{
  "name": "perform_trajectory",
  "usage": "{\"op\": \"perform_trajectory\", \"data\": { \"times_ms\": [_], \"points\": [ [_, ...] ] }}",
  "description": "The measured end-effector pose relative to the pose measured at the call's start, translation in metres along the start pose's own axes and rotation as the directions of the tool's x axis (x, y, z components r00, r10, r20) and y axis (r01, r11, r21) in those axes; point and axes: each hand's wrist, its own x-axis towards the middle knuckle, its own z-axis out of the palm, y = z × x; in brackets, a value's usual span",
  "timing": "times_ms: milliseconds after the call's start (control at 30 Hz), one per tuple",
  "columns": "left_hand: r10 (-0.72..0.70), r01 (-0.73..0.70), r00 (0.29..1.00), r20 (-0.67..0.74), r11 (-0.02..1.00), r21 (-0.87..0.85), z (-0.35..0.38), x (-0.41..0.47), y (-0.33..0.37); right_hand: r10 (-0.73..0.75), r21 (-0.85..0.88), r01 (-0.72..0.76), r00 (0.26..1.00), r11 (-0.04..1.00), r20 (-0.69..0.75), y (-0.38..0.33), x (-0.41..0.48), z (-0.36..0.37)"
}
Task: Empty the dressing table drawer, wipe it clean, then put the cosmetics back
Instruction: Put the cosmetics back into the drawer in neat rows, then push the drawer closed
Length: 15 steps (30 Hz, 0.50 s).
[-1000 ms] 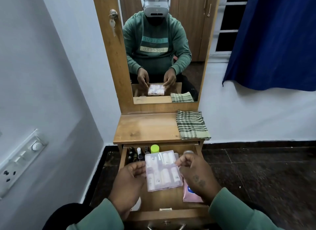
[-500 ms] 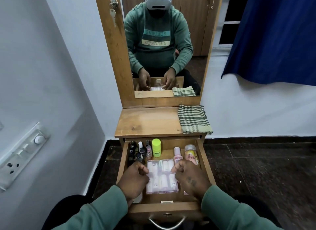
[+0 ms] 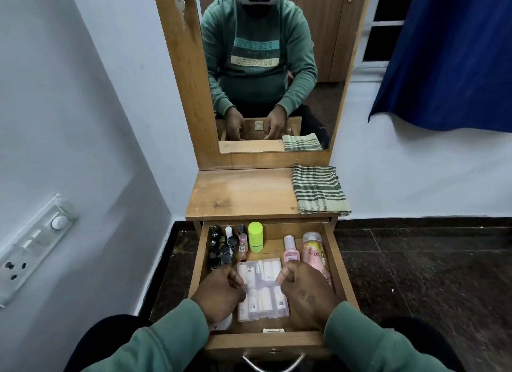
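Bedroom: mirrored dressing table [image 3: 243, 194], curtain [image 3: 448, 53]

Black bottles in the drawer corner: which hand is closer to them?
Left. The left hand sits just in front of the black bottles; the right hand is across the clear case, farther right.

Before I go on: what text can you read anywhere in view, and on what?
"BELIEVE": reversed, on the sweatshirt in the mirror.
"SUCCEED": reversed, just below it.
"XOL": partial label on the tall pink-and-yellow bottle.
Clear case and dark bottle caps: too small to read.
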Motion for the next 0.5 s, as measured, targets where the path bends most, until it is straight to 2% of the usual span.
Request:
{"op": "perform_trajectory", "data": {
  "times_ms": [167, 333, 433, 500],
  "points": [
    [0.005, -0.004, 1.000, -0.006, 0.999, 0.039, -0.001, 0.002, -0.004, -0.051, -0.102, 0.051, 0.999, 0.993, 0.006, -0.001, -0.003, 0.000],
    [0.070, -0.070, 0.998, 0.004, 0.988, 0.139, -0.008, -0.008, 0.006, -0.094, -0.152, 0.082, 0.993, 0.985, -0.070, -0.002, -0.008, -0.011],
    [0.218, -0.210, 0.976, -0.009, 0.948, 0.238, -0.015, -0.027, 0.020, -0.122, -0.125, 0.109, 0.987, 0.986, -0.105, -0.004, -0.015, -0.021],
    [0.392, -0.371, 0.920, -0.030, 0.892, 0.260, -0.017, -0.048, 0.030, -0.182, -0.144, 0.162, 0.974, 0.976, -0.132, -0.006, -0.026, -0.028]
  ]
}}
